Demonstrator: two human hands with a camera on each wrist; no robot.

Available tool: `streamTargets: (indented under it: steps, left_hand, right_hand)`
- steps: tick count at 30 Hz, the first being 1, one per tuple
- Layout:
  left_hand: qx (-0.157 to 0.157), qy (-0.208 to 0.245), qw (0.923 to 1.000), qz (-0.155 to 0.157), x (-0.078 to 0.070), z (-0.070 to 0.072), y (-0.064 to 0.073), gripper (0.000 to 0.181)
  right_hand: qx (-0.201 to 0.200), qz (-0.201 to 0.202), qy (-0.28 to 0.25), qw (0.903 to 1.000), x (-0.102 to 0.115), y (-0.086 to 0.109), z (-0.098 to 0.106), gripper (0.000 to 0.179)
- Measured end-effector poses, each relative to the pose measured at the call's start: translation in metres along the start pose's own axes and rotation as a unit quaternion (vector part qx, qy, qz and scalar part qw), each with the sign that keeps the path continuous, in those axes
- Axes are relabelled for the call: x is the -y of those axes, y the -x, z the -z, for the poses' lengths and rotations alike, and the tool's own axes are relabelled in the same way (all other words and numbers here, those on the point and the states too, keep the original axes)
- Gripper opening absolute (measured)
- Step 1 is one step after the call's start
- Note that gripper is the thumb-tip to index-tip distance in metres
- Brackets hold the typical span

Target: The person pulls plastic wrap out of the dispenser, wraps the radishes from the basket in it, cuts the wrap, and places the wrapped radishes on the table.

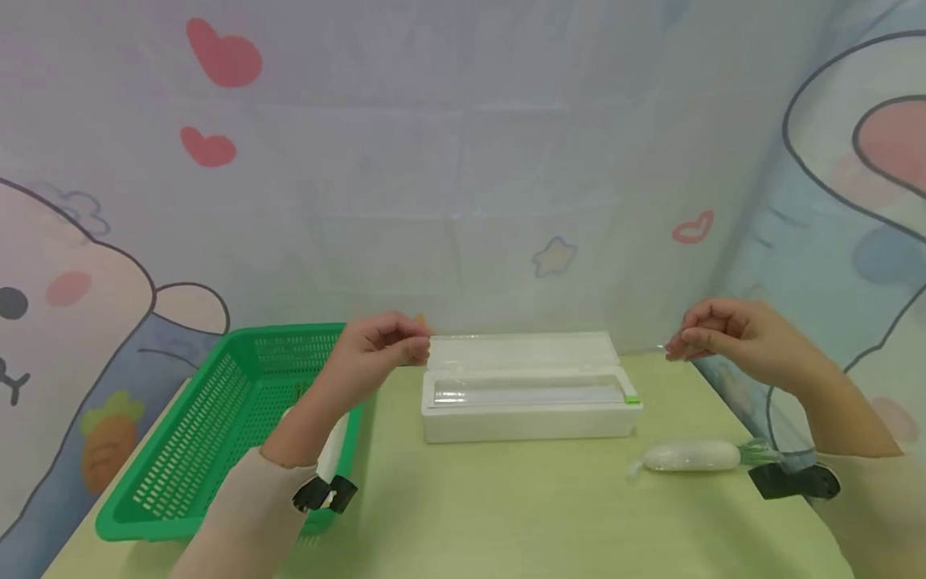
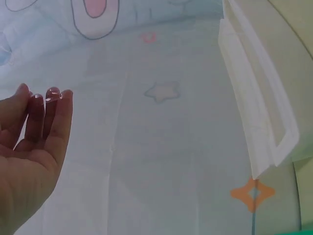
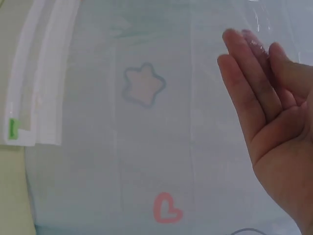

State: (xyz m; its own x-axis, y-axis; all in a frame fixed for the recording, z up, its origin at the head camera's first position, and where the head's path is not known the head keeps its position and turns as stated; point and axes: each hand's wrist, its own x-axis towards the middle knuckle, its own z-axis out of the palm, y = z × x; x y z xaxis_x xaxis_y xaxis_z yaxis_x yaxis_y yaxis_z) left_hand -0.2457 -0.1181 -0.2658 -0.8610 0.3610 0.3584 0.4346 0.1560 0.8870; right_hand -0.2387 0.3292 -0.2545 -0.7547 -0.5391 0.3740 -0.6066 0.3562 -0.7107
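Observation:
Between both hands hangs clear plastic wrap (image 1: 642,350), seen only by its faint glints. My left hand (image 1: 376,354) pinches one end between thumb and fingers, to the left of the white wrap box's raised lid. In the left wrist view, shiny film (image 2: 53,96) shows at the fingertips. The right hand (image 1: 745,342) pinches the other end, right of the box; film (image 3: 257,46) glints there in the right wrist view. The white plastic wrap box (image 1: 531,422) stands with its lid raised and a roll inside. Below the right hand lies a white radish (image 1: 690,456), seemingly film-wrapped, with green stems.
A green plastic basket (image 1: 174,450) stands at the left, partly behind the left forearm. Inside its right side is a white object (image 1: 333,450), mostly hidden by that arm. A printed cloth (image 1: 463,201) hangs behind the light green table (image 1: 506,515).

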Motion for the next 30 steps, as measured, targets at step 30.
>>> streamTargets:
  steps: [30]
  left_hand:
    - [0.287, -0.061, 0.9559, 0.017, 0.096, -0.06, 0.135, 0.01]
  right_hand:
    - [0.324, -0.048, -0.217, 0.9198, -0.084, 0.097, -0.116, 0.005]
